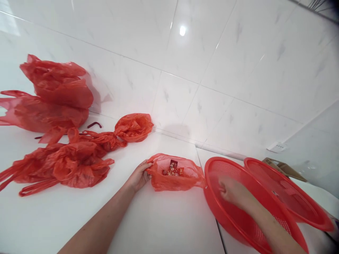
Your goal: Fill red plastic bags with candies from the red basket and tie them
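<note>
Seeming limp and light, the red bag (172,185) is pinched aptly at its rim by the left hand (139,177); right hand (234,192) blurred, grip unclear.

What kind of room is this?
Maybe a kitchen or small workroom; I can't be sure. It has shiny white marble-patterned wall tiles, thin red plastic bags and round red plastic baskets with holes.
</note>
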Motion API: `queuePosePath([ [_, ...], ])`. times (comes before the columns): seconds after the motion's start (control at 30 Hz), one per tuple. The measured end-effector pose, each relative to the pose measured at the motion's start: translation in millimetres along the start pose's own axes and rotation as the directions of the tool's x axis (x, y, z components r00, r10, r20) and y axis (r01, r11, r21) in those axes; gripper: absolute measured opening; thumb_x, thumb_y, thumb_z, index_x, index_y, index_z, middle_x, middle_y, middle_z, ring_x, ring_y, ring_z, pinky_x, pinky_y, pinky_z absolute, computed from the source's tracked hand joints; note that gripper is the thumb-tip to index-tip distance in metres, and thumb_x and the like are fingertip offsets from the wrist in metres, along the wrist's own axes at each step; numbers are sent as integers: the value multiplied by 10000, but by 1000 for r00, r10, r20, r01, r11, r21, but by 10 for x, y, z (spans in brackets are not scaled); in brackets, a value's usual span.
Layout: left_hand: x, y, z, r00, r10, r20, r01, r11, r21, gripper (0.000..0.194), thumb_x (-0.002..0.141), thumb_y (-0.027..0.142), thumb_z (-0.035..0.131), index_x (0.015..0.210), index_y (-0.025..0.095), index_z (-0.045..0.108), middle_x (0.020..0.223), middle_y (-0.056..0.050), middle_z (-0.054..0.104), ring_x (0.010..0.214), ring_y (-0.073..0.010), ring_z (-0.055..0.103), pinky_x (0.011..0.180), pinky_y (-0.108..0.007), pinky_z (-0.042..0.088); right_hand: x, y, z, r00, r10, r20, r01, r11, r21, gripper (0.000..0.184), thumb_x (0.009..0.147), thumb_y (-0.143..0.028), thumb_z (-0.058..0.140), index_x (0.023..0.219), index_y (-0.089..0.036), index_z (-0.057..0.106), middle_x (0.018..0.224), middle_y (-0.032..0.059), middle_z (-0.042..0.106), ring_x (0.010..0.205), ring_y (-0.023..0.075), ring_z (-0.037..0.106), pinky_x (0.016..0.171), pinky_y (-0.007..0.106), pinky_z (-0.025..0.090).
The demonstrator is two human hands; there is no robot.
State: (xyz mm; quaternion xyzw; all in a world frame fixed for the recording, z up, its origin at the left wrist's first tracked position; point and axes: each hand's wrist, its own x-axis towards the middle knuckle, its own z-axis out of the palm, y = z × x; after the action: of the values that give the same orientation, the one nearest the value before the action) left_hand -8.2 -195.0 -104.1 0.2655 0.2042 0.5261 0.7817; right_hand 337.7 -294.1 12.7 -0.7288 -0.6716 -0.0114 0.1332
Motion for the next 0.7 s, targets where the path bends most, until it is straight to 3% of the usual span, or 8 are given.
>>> queuePosePath([
  [0.1,-2,-7,-4,1000,7,-1,-8,1000,-12,181,754,177,652,927,163,598,712,19,618,549,-71,575,458,-161,445,123,-415,-154,988,-150,-30,148,988,-47,122,680,-189,501,649,-224,388,647,-24,476,536,119,395,488,250,249],
  [0.17,-9,-4,-1,1000,7,5,-7,1000,-9,189,759,180,646,941,166,599,721,16,623,560,-76,580,465,-165,444,168,-769,-184,972,-225,-72,227,974,19,76,712,-224,490,713,-231,414,734,-11,517,588,126,434,513,243,289],
  [0.27,-22,9,9,1000,5,22,-5,1000,2,202,767,192,639,962,162,598,720,9,626,557,-82,583,463,-169,439,249,-1230,-99,945,-327,-29,328,934,144,62,719,-226,487,743,-232,430,775,-21,532,587,113,452,521,233,307],
  [0.33,-29,18,13,1000,8,19,-8,1000,2,203,766,192,640,961,155,599,697,11,617,532,-78,572,459,-169,434,322,-1409,3,938,-345,20,333,917,222,92,717,-244,518,785,-237,457,824,-28,549,617,113,483,538,230,327],
  [0.43,-31,23,9,1000,20,9,-20,1000,-13,192,760,180,643,944,152,597,688,12,609,528,-76,566,473,-172,437,394,-1470,140,962,-267,63,241,931,274,191,732,-356,572,877,-254,502,920,-19,574,691,138,531,570,249,368],
  [0.5,-27,23,3,1000,28,3,-28,999,-33,175,756,174,645,923,156,594,690,15,603,541,-77,568,488,-173,443,372,-1411,219,978,-206,16,192,936,295,202,785,-405,525,920,-254,519,979,5,580,785,170,560,621,280,406],
  [0.57,-24,24,0,1000,31,-6,-31,998,-47,166,754,175,649,908,157,590,687,20,594,549,-74,567,497,-170,445,271,-1319,321,981,-159,-113,186,935,303,198,838,-385,453,955,-247,534,1074,40,563,946,210,554,722,325,438],
  [0.7,-33,47,9,999,52,-13,-52,997,-53,175,752,179,654,913,153,589,726,12,608,572,-71,575,493,-161,447,-137,-1122,665,927,-60,-371,188,929,318,262,858,-355,431,1069,-249,546,1258,82,476,1187,264,436,901,403,414],
])
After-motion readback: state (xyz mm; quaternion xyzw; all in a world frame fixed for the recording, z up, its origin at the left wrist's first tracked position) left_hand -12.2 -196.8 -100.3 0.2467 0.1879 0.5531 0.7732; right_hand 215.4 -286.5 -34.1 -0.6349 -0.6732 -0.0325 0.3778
